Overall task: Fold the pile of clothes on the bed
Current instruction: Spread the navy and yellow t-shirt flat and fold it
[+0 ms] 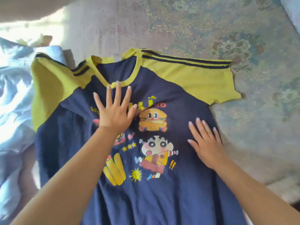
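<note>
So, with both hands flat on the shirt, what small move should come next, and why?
Probably straighten the left sleeve: it lies bunched and tilted, while the right sleeve is flat. Both the left hand and right hand press the navy shirt open-palmed.

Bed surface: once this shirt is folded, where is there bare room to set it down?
Bare floral bedspread lies beyond the collar and right of the yellow sleeve, out to the bed's right side. The left is crowded: the other sleeve overlaps pale blue clothes. The navy shirt fills the near middle under left hand and right hand.
</note>
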`<state>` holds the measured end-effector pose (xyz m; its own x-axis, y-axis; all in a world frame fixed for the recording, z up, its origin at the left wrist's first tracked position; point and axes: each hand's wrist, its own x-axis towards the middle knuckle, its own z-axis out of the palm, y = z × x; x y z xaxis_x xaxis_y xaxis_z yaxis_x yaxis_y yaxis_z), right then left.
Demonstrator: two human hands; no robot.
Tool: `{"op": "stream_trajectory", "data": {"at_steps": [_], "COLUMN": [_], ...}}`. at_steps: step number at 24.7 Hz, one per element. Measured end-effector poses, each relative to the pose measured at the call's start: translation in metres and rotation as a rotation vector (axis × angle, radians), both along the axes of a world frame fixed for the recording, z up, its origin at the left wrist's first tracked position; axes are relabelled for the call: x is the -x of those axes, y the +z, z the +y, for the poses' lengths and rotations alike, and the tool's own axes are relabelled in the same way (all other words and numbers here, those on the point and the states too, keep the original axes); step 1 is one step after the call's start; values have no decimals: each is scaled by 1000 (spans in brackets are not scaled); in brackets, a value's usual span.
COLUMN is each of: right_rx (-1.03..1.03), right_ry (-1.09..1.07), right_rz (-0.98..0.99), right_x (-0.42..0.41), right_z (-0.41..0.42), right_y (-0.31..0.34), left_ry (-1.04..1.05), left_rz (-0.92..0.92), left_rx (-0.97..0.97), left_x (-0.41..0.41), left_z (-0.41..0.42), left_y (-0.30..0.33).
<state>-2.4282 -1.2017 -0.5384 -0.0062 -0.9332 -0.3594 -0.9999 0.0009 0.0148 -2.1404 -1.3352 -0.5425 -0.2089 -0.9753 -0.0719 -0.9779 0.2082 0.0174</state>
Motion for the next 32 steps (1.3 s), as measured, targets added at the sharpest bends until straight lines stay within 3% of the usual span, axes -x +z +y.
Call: {"op": "stream_trajectory", "data": {"at_steps": [2,4,7,12,17,23,26,29,32], "right_rx": [-42,-77,-41,12,106,31,1,-61,83], "right_ry": [-236,-316,-211,251,421,537,532,390,263], "right_rz": [18,19,13,-25,14,237,264,278,204], "right_x": [8,2,-14,12,26,35,40,26,-26], "right_z": [61,117,209,303,293,301,318,325,314], "right_y": [0,10,18,21,21,33,39,47,51], "left_ry": [-191,-310,-241,-342,-191,-266,-279,-303,-327], "left_rz": [57,61,92,69,-61,-277,-242,-124,8], "left_rx": [69,66,-46,-32,-46,-20,59,-72,-177], "left_x": [-4,-18,-40,-95,-127,-137,-148,-152,-150], "left_z": [85,168,276,421,451,473,504,516,493], "left_y": [5,0,-3,4,24,25,26,38,55]}}
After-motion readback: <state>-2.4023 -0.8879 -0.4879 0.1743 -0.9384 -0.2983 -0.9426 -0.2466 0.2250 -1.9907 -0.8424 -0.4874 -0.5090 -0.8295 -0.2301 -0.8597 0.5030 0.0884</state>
